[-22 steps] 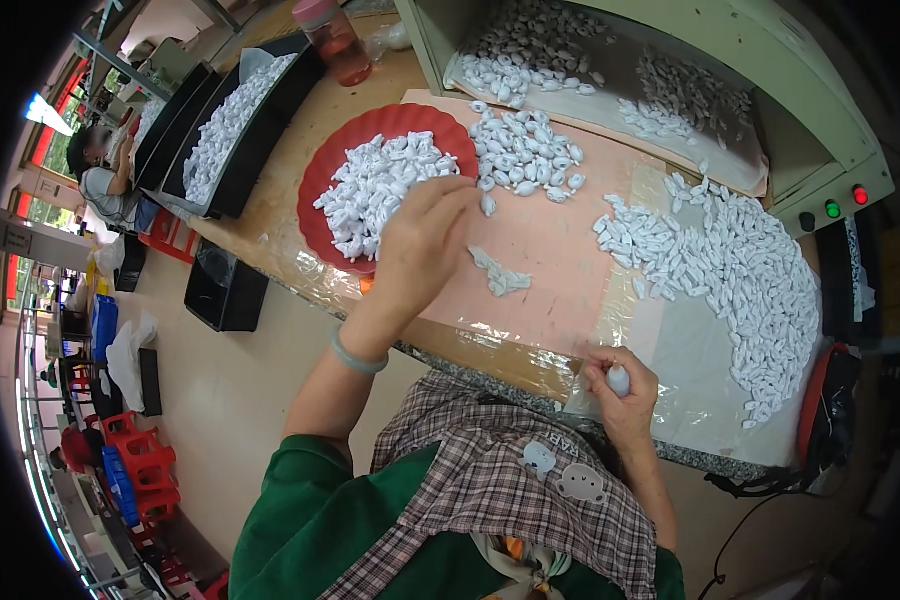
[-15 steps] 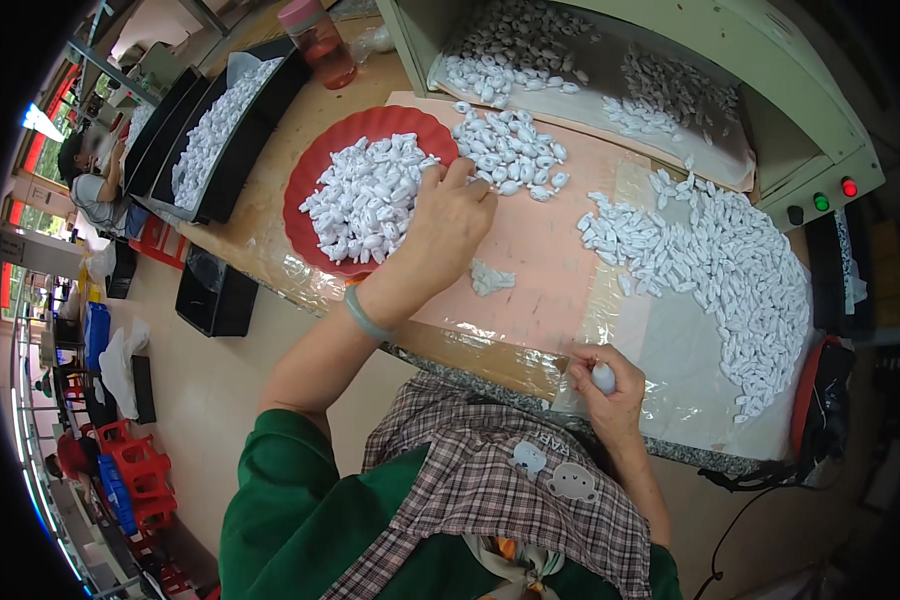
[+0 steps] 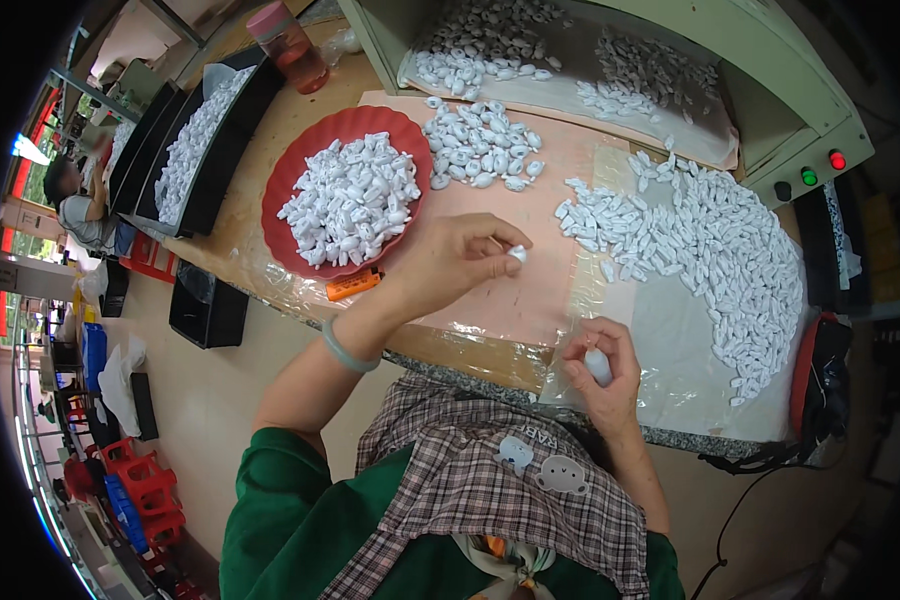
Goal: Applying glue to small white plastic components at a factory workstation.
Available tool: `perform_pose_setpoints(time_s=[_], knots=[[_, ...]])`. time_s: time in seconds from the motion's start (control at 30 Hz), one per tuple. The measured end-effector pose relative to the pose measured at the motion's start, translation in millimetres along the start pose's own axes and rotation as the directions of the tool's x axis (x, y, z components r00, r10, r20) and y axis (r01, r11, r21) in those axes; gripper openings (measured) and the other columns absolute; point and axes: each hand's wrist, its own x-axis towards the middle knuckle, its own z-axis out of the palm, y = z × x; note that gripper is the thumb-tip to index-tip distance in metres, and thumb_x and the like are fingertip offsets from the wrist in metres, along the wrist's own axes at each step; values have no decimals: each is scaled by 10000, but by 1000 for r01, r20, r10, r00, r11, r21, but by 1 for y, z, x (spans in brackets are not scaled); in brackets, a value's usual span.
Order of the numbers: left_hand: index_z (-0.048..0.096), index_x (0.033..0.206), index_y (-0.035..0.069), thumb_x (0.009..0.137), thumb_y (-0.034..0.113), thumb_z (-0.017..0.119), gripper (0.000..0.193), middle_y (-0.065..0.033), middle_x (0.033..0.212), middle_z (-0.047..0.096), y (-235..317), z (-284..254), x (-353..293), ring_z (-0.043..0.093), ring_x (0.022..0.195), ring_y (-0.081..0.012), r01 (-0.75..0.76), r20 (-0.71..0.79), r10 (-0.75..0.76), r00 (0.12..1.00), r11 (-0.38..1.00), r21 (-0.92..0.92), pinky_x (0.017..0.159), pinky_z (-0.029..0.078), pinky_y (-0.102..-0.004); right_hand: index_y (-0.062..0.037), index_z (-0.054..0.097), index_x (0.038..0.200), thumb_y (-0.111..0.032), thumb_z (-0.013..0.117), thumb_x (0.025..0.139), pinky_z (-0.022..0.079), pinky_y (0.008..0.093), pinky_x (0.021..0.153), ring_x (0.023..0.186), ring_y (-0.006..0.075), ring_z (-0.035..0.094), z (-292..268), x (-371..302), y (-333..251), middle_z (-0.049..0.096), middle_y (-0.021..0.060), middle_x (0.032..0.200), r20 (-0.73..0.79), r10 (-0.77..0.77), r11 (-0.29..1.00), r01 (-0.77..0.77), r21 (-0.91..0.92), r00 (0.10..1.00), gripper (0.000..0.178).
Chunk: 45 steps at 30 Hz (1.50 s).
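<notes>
Head view: has small white moulded pieces heaped in a red scalloped bowl, more in a long black tray. Pinches one rounded white piece in left hand above pink sheet, axis unclear; grasps white tapered bottle in right hand, long axis slanting, tip away from body.

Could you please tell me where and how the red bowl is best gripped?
Probably by the fluted rim of the red bowl, from the left: that edge shows bare, away from the left hand and the loose white pieces beside the right edge. Keep it level, as the heap inside is uncovered.
</notes>
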Motion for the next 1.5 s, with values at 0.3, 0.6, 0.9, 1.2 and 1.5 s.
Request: perform_pose_setpoints(time_s=[0.3,0.6,0.9,1.2,1.5], knots=[[611,1128,-46,856,34,655,286,-119,1012,660,-7,47,-42,666,851,-181,319,238,-216,947,544,-776,780,542,-273,-2,502,1086,-96,628,858,425,210,534,712,131,566,-26,2,-5,483,103,1043,13,-11,985,9,172,1000,277],[603,1138,-56,872,40,635,285,-120,981,658,-8,50,-52,650,807,-157,371,291,-257,922,365,-854,754,546,-257,3,497,1132,-123,759,796,466,202,536,666,130,595,-18,4,-23,639,163,959,-237,-107,979,143,142,966,444],[597,1149,-67,865,25,631,301,-145,1006,666,-10,54,-56,648,813,-147,400,330,-240,913,360,-843,761,541,-246,55,483,1228,-229,569,950,510,250,630,693,146,617,-18,-8,-35,659,174,917,-159,-279,956,259,-135,947,406],[600,1144,-65,868,48,630,300,-145,1013,669,-11,53,-57,649,799,-128,426,357,-240,903,377,-823,750,549,-244,28,501,1204,-322,555,953,412,191,486,565,105,554,-19,-10,-33,658,170,893,-120,-380,894,331,-301,917,434],[596,1152,-67,865,62,641,318,-146,992,672,-15,54,-57,659,805,-141,416,357,-218,908,391,-821,770,557,-263,28,511,1171,-296,557,955,412,203,490,556,110,547,-22,-9,-31,664,172,880,-47,-423,851,379,-364,905,392]])
